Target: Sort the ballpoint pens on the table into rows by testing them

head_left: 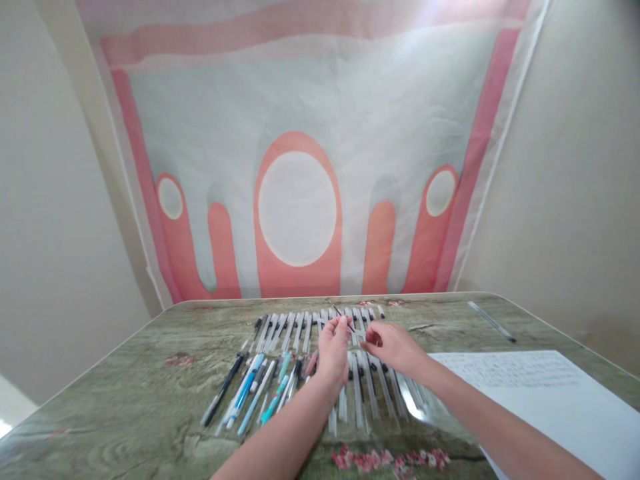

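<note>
My left hand [334, 343] is over the middle of the pens, its thumb and fingers pinched on a thin dark stick like a pen refill [351, 327]. Close on its right, my right hand [387, 342] has its fingers curled together near a small clear piece; what it grips is too small to make out. Behind both hands lies a row of clear pen barrels [283, 331]. Clear pens with dark parts [371, 390] lie in front of them. Blue, teal, black and white pens [245, 390] lie side by side to the left of my left forearm.
A handwritten white sheet [555, 407] lies on the right of the wood-patterned table [125, 400]. One clear pen [493, 321] lies apart at the back right. Beside my right forearm is a shiny clear item [414, 402]. A pink and white cloth [300, 280] hangs behind.
</note>
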### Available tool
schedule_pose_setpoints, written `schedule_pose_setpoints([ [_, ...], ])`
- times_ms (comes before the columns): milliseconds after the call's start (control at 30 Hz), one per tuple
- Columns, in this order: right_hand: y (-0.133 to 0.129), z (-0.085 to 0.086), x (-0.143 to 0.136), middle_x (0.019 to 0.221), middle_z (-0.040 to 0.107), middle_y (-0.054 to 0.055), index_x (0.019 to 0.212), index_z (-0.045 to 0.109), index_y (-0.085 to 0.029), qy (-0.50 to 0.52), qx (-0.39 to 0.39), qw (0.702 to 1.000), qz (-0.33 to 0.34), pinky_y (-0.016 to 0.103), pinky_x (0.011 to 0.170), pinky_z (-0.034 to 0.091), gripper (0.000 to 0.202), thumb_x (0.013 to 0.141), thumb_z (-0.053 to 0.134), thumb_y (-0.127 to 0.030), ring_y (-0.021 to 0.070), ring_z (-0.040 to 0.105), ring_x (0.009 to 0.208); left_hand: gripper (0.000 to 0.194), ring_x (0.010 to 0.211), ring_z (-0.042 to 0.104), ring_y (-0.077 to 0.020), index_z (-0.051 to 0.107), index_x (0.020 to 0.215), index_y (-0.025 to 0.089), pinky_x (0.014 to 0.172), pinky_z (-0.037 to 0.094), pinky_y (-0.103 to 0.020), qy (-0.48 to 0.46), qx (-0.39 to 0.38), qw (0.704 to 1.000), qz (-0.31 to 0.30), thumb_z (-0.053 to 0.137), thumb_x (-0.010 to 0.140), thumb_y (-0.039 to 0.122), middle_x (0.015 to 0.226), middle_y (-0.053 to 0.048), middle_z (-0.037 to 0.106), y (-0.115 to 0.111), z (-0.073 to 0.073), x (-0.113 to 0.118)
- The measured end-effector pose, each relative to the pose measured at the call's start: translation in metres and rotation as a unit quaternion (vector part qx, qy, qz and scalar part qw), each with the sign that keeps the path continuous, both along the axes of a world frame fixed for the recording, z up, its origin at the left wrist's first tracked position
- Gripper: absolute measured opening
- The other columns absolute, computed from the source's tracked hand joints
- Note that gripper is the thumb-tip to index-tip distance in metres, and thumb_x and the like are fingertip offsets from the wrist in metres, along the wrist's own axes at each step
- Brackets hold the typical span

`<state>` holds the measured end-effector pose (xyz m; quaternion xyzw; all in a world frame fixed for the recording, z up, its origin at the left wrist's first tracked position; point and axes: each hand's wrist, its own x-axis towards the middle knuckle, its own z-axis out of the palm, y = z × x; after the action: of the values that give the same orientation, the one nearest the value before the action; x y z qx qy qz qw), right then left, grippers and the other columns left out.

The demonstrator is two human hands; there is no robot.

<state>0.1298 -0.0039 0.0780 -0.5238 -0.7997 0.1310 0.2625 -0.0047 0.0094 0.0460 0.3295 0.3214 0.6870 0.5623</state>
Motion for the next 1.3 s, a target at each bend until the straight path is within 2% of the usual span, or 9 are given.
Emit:
schedule_pose_setpoints([
  [100,0.0,-0.003,-0.002,0.062,0.061,0.0,0.072,0.056,-0.019,0.012,-0.004,1.0,0.003,0.02,0.053,0.032,0.008,0.073,0.051,-0.025,0.0111,0.052,0.055,0.028,0.066,0.052,-0.0088,0.055,0.078,0.012,0.067,0.039,-0.022,0.007,-0.003,1.0,0.006,0.061,0.067,0.037,0.075,-0.003,0.059,0.002,-0.002,0.0],
  [200,0.0,-0.001,-0.001,0.064,0.061,0.0,0.076,0.056,-0.02,0.016,0.007,1.0,-0.006,0.021,0.054,0.033,0.012,0.073,0.052,-0.03,0.0122,0.053,0.058,0.027,0.068,0.052,-0.0088,0.055,0.08,0.013,0.067,0.038,-0.022,0.016,0.003,1.0,0.006,0.06,0.068,0.036,0.077,-0.003,0.059,0.002,-0.003,0.0],
  [333,-0.005,-0.001,-0.005,0.072,0.059,0.0,0.076,0.055,-0.02,-0.011,0.073,0.997,-0.036,0.021,0.056,0.034,0.02,0.071,0.056,-0.039,0.013,0.053,0.063,0.029,0.07,0.053,-0.0095,0.056,0.082,0.012,0.067,0.039,-0.021,0.02,0.007,1.0,-0.001,0.06,0.068,0.037,0.079,-0.004,0.059,-0.002,-0.004,0.003],
  [500,-0.011,-0.002,-0.011,0.075,0.058,0.0,0.074,0.055,-0.02,-0.037,0.12,0.991,-0.049,0.021,0.057,0.034,0.014,0.078,0.047,-0.03,0.0122,0.054,0.065,0.029,0.07,0.055,-0.01,0.056,0.081,0.011,0.067,0.04,-0.021,0.002,-0.001,1.0,-0.019,0.064,0.066,0.035,0.079,-0.005,0.061,-0.005,-0.004,0.007],
  [667,-0.001,0.009,0.006,0.073,0.062,0.001,0.077,0.062,-0.021,-0.023,0.103,0.994,-0.014,0.024,0.062,0.037,0.02,0.081,0.044,-0.03,0.0148,0.056,0.067,0.023,0.078,0.058,-0.0101,0.055,0.09,0.013,0.077,0.042,-0.023,-0.022,-0.001,1.0,0.01,0.06,0.071,0.024,0.082,-0.005,0.062,0.003,0.0,-0.001],
  [833,0.01,0.028,0.038,0.094,0.065,0.004,0.096,0.064,-0.02,-0.004,0.09,0.995,0.035,0.029,0.077,0.04,0.026,0.081,0.044,-0.031,0.019,0.057,0.086,0.025,0.085,0.059,-0.0105,0.051,0.097,0.014,0.082,0.042,-0.024,-0.049,-0.015,0.997,0.058,0.052,0.073,0.006,0.094,-0.007,0.058,0.021,0.011,-0.025],
  [933,0.009,0.037,0.05,0.094,0.066,0.004,0.097,0.065,-0.022,-0.033,0.064,0.994,0.078,0.031,0.079,0.039,0.027,0.081,0.045,-0.032,0.0208,0.058,0.088,0.025,0.088,0.059,-0.0114,0.05,0.095,0.015,0.081,0.043,-0.023,-0.077,-0.009,0.993,0.091,0.047,0.074,0.001,0.099,-0.008,0.053,0.029,0.016,-0.039],
  [1067,0.005,0.039,0.053,0.087,0.067,0.003,0.096,0.066,-0.024,-0.053,0.046,0.991,0.113,0.031,0.078,0.039,0.027,0.081,0.046,-0.034,0.0202,0.059,0.081,0.028,0.09,0.059,-0.0123,0.048,0.095,0.015,0.081,0.044,-0.023,-0.092,-0.008,0.991,0.101,0.046,0.073,-0.002,0.102,-0.008,0.049,0.031,0.019,-0.044],
  [1300,0.004,0.039,0.047,0.082,0.067,0.004,0.097,0.065,-0.024,-0.07,0.039,0.991,0.11,0.026,0.07,0.039,0.028,0.082,0.045,-0.033,0.0182,0.057,0.076,0.026,0.089,0.059,-0.013,0.048,0.095,0.014,0.08,0.044,-0.023,-0.085,-0.024,0.992,0.093,0.047,0.074,0.0,0.101,-0.008,0.049,0.027,0.02,-0.037],
])
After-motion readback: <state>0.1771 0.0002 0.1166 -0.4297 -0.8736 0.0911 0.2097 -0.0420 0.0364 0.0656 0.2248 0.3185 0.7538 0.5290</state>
